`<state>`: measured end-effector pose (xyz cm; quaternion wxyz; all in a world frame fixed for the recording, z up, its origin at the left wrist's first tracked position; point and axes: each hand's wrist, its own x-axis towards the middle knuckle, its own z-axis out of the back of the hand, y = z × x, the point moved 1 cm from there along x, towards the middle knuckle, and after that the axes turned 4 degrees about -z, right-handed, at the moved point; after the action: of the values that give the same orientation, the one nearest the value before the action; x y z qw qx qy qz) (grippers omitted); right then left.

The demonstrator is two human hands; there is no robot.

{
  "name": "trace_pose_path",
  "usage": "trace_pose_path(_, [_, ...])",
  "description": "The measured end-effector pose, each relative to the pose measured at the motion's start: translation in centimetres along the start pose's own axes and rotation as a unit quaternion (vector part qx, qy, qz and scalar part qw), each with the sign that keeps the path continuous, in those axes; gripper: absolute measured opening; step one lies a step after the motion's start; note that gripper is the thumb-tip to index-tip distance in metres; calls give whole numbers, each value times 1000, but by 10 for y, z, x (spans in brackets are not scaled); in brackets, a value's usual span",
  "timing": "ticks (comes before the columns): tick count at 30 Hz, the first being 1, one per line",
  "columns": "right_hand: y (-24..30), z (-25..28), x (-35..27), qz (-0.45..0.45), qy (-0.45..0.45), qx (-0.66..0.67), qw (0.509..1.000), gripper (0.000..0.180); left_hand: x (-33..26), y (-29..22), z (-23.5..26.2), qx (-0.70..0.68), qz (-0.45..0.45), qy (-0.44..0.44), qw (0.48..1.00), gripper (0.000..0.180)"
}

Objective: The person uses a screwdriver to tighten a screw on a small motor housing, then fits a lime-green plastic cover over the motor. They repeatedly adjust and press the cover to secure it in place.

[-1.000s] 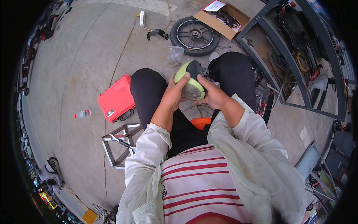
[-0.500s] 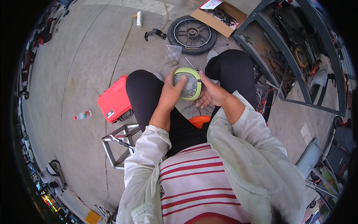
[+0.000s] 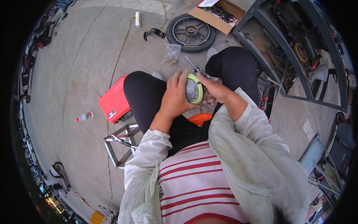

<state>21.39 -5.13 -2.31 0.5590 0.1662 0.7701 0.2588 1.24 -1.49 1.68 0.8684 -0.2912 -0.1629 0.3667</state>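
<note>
Concrete floor (image 3: 85, 71) stretches broadly across the left half of the frame, while a grey metal rack (image 3: 287, 54) bounds the upper right. At the centre, between two dark-trousered knees (image 3: 143, 93), one round, lime-rimmed part (image 3: 191, 91) is held up: the right hand (image 3: 216, 90) is clamped on its right side, thumb at the rim; the left hand (image 3: 174, 95) curves against its left side, though whether it grips cannot be told. One wheel (image 3: 204, 45) lies at upper centre, one bottle (image 3: 85, 117) at far left. Of three containers, the open cardboard box (image 3: 210, 19) at the top holds tangled dark parts, the red case (image 3: 115, 100) left of centre is closed, and the clear bag's (image 3: 172, 52) contents, near the wheel, are too small to tell.
</note>
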Motion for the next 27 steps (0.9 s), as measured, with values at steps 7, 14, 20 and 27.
trace_pose_path(7, [6, -3, -9, 39, 6, -4, 999, 81, -4, 0, -3, -34, 21, -34, 999, 119])
trace_pose_path(14, [19, -7, -16, 347, -139, 172, 911, 33, 5, 25, 0, -172, 174, -175, 954, 112])
trace_pose_path(20, [8, 1, 9, 429, -314, 209, 821, 35, 13, 45, 1, -633, 303, -196, 686, 71])
trace_pose_path(27, [10, 3, 7, 367, -188, 179, 893, 74, 27, 29, 16, -702, 384, -123, 586, 81])
